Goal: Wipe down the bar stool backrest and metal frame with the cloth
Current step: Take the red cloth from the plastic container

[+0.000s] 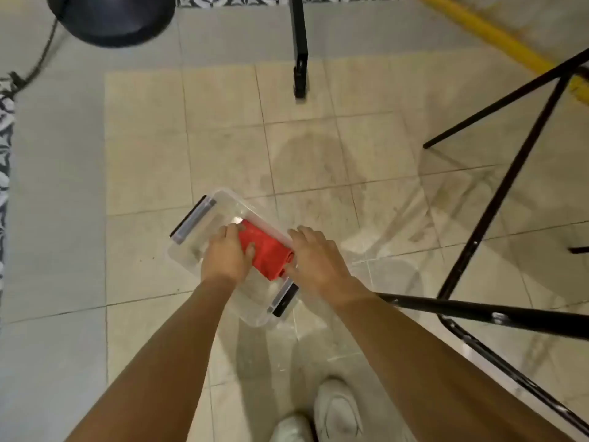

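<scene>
White shoes [338, 409] nearest, on tiled floor [318, 148]. Both forearms reach down to a clear plastic box [188, 247] on the floor. Red cloth [266, 250] lies folded inside it. Left hand [228, 253]: fingers curled over the cloth's left end, thumb on top. Right hand [314, 256]: thumb at the cloth's right end, fingers over the box rim; grip cannot be told. Black metal frame [478, 309] just right of the box. Farther off, a black leg [299, 43] and a dark round seat [111, 17].

no readable text, no labels, no brands, no numbers, no signs
</scene>
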{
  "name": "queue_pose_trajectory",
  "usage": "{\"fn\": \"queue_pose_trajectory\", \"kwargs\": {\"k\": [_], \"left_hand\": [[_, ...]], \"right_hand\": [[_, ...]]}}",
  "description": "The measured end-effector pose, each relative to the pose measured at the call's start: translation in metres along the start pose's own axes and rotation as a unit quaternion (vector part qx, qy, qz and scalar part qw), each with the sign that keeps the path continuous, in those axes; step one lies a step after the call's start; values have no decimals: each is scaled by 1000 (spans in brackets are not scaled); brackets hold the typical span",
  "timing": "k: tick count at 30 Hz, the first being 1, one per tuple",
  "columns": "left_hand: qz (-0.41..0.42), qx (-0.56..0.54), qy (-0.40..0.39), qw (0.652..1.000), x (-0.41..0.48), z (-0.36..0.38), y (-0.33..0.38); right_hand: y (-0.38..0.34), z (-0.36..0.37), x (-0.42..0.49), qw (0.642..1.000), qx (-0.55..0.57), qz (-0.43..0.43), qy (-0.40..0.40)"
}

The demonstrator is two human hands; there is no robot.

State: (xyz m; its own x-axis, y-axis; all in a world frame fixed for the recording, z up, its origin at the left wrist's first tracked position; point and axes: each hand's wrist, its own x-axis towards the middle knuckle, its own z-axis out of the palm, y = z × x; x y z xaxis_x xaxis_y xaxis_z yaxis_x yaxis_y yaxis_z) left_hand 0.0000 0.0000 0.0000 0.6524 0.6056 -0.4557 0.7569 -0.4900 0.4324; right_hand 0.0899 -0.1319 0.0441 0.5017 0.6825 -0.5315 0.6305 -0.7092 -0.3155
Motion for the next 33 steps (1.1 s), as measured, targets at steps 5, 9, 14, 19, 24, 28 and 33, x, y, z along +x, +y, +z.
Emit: {"fn": "queue_pose_trajectory", "kwargs": {"k": [5,9,14,19,24,28,33], "left_hand": [[-69,-8,-20,997,35,35,-11],[-46,38,-31,998,51,58,-15],[-82,27,-20,996,60,71,-13],[-131,31,-54,989,69,70,-12],[-133,54,-14,990,68,68,-19],[-96,60,18,993,64,67,-29],[-68,-130,45,988,54,62,-28]], "right_hand": [[13,25,25,1000,8,-11,10],[22,34,36,1000,10,-12,25],[30,43,42,1000,10,-11,21],[32,49,41,1000,25,3,18],[29,50,38,999,39,9,20],[29,50,38,999,35,9,25],[27,48,33,999,31,15,19]]}}
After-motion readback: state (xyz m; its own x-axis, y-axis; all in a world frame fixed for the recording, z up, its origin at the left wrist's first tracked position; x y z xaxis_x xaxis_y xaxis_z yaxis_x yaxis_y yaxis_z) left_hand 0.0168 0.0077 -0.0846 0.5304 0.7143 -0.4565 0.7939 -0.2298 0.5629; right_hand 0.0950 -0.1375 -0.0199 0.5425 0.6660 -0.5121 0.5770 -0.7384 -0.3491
